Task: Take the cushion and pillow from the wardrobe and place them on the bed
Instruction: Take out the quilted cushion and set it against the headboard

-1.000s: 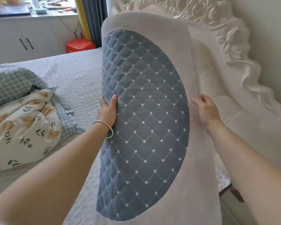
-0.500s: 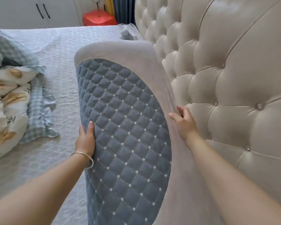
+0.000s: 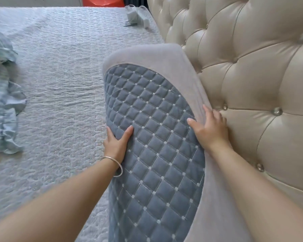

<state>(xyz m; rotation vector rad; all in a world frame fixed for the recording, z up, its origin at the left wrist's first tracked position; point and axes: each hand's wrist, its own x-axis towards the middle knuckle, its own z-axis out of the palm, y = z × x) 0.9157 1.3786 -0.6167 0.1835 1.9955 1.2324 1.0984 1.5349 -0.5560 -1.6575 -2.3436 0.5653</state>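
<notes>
Against the tufted headboard [image 3: 248, 70], on the bed [image 3: 63, 88], leans a cushion [image 3: 156, 137]; left hand [image 3: 116, 143] grips its left edge, right hand [image 3: 210, 130] its right.

Matt quilted cloth cushion [image 3: 152, 137]; glossy tufted leather headboard [image 3: 252, 67].

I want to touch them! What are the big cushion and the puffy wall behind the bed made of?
The cushion looks like soft matte fabric: a quilted blue-grey panel with diamond stitching, edged in plain grey cloth. The headboard looks like shiny cream leather or faux leather, since it gleams and is tufted with buttons.
</notes>
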